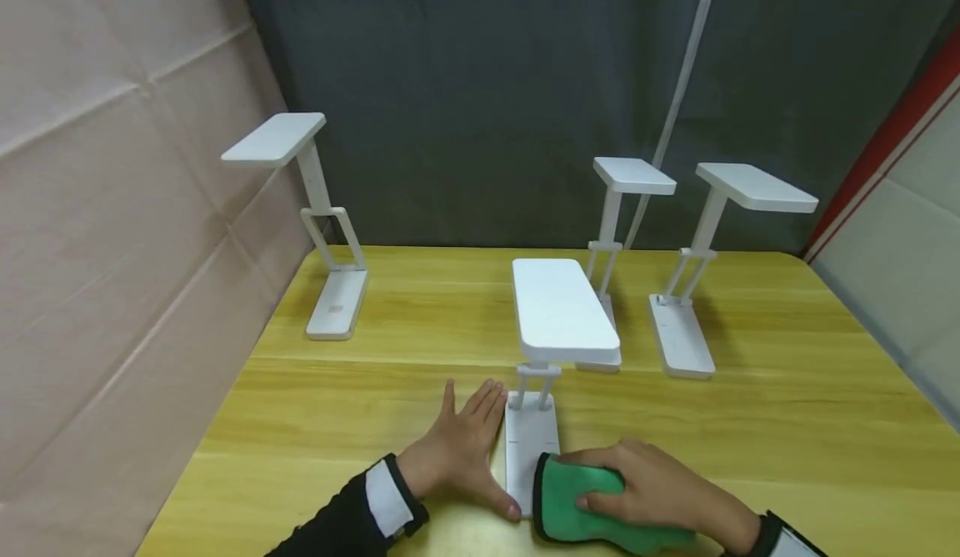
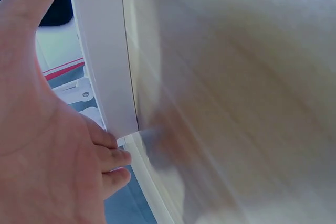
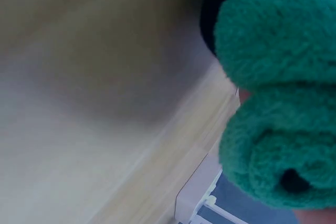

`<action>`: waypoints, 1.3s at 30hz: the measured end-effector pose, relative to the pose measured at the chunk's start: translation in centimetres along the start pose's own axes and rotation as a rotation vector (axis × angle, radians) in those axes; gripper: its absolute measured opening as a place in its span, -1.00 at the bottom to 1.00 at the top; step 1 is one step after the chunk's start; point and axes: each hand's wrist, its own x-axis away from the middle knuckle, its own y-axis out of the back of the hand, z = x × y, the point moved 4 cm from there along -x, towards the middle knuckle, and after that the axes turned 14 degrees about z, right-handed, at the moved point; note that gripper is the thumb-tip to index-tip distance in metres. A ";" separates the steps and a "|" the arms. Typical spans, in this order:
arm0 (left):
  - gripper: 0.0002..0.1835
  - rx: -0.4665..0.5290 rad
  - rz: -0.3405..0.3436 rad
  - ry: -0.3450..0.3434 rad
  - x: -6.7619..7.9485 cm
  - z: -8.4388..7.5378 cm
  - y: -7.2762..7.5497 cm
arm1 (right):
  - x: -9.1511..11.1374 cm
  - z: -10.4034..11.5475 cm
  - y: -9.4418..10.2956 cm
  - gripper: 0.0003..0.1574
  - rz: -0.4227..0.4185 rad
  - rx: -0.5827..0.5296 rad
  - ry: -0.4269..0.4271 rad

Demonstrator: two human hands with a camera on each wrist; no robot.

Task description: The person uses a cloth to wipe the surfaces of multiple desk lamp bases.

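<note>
L hand [image 1: 463,450] spread agst front lamp [image 1: 566,307], R hand [image 1: 648,482] gripping green cloth [image 1: 573,503], 3 lamps [image 1: 757,187] behind, mid one [image 1: 633,175] partly blocked.

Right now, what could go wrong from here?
The front white stand might slide or rock if the right hand pushes the green cloth hard, as the left hand only touches its base with outstretched fingers. Shoved back, it could perhaps bump the white stand behind it.

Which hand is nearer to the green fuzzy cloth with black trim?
Right. Your right hand grips the cloth; your left hand is apart from it, at the left edge of the white rectangular lamp base.
</note>
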 end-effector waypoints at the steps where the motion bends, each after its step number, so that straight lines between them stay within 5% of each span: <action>1: 0.45 -0.001 0.002 0.002 0.0 0.0 0.0 | 0.2 0.2 -0.3 -0.54 0.018 -0.020 0.007; 8: 0.43 0.027 -0.016 -0.006 -0.1 0.3 0.2 | 1.4 1.5 -1.1 -0.58 0.164 -0.118 0.014; 12: 0.43 0.081 -0.030 -0.035 -0.5 0.3 0.1 | 2.0 0.6 1.0 -0.57 0.226 -0.116 0.068; 18: 0.43 0.114 -0.017 -0.054 -0.8 0.0 -0.3 | 1.5 -3.4 5.9 -0.47 0.119 0.172 -0.223; 21: 0.42 0.117 0.004 -0.050 -0.8 0.0 -0.7 | 0.3 -4.7 6.5 -0.42 0.089 0.303 -0.281; 28: 0.40 0.107 0.010 -0.050 -0.9 -0.4 -0.8 | -1.8 -5.0 5.6 -0.39 0.117 0.297 -0.231; 39: 0.42 0.132 0.034 -0.010 0.0 -0.2 -0.2 | 0.6 -2.1 1.6 -0.45 0.196 0.096 -0.059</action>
